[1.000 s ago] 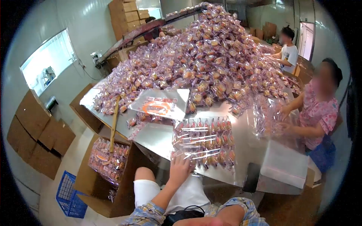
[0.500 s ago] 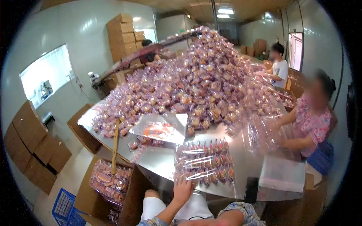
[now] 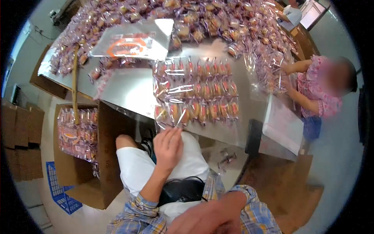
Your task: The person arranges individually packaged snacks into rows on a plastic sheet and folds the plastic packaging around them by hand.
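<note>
A clear plastic bag [image 3: 196, 91] lies flat on the metal tabletop, holding three rows of small, individually wrapped snacks. At its near left corner is my left hand [image 3: 168, 146], fingers closed together on the plastic edge. My right hand [image 3: 202, 218] is close to the camera at the bottom, in front of my chest and away from the bag; its fingers are blurred and partly cut off. Beyond the filled bag lies a flat clear bag [image 3: 130, 41] with an orange printed oval.
Loose wrapped snacks [image 3: 194, 19] are heaped at the back. An open carton [image 3: 111, 152] with filled bags and a wooden stick [image 3: 75, 84] stands left. At right, a co-worker's hands [image 3: 288, 78] handle another bag beside a stack of clear sheets [image 3: 282, 123].
The view has tilted down. My left hand's fingers have moved to the bag's near edge. My right hand has come into view at the bottom.
</note>
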Demonstrator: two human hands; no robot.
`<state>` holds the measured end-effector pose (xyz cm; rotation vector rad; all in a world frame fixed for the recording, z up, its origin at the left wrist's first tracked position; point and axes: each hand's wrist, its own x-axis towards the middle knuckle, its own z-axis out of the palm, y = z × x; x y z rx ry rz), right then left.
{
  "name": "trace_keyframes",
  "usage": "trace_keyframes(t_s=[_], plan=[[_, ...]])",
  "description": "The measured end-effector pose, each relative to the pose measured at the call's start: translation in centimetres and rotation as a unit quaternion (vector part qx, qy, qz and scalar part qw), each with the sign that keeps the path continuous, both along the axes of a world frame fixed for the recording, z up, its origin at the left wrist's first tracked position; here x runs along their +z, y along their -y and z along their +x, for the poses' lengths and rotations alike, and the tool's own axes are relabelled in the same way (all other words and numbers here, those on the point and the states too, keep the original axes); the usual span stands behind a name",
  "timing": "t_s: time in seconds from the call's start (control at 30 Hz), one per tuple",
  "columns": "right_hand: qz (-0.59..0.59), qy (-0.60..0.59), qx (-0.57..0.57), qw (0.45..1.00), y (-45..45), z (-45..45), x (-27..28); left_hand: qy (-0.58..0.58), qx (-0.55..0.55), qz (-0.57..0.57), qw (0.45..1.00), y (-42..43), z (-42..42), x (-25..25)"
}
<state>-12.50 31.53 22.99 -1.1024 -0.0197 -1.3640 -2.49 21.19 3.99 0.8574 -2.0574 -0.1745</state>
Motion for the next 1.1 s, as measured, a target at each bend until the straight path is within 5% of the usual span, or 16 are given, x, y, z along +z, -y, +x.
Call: trace_keyframes(t_s=[0.1,0.2,0.27,0.47,0.6,0.7,0.9,1.1], plan=[[-0.026,-0.249,-0.253,0.934,-1.3,-3.6,-2.4,-0.033,0.039,0.012,0.999,-0.2,0.7,0.2],[-0.003,-0.613,-0.408,0.677,-1.3,-6.8,-8.4,-0.054,0.027,0.008,0.998,0.4,1.2,0.5],[-0.023,-0.697,-0.466,0.544,-1.2,-9.5,-14.0,-0.057,-0.031,0.04,0.997,0.1,1.0,0.1],[-0.007,-0.708,-0.58,0.403,1.5,-12.0,-17.3,0.069,-0.114,0.054,0.99,-0.6,-3.1,0.0],[0.013,-0.668,-0.599,0.441,2.4,-11.8,-18.8,0.124,-0.072,0.0,0.99,-0.2,-4.7,-0.5],[-0.003,-0.654,-0.635,0.411,2.8,-12.1,-19.6,0.094,-0.017,-0.022,0.995,0.4,-5.7,0.4],[-0.025,-0.722,-0.561,0.403,4.9,-11.4,-17.9,0.018,-0.117,0.006,0.993,1.3,-5.1,-2.8],[-0.044,-0.719,-0.588,0.367,6.5,-11.8,-21.6,0.127,-0.017,0.033,0.991,2.6,-6.2,0.6]])
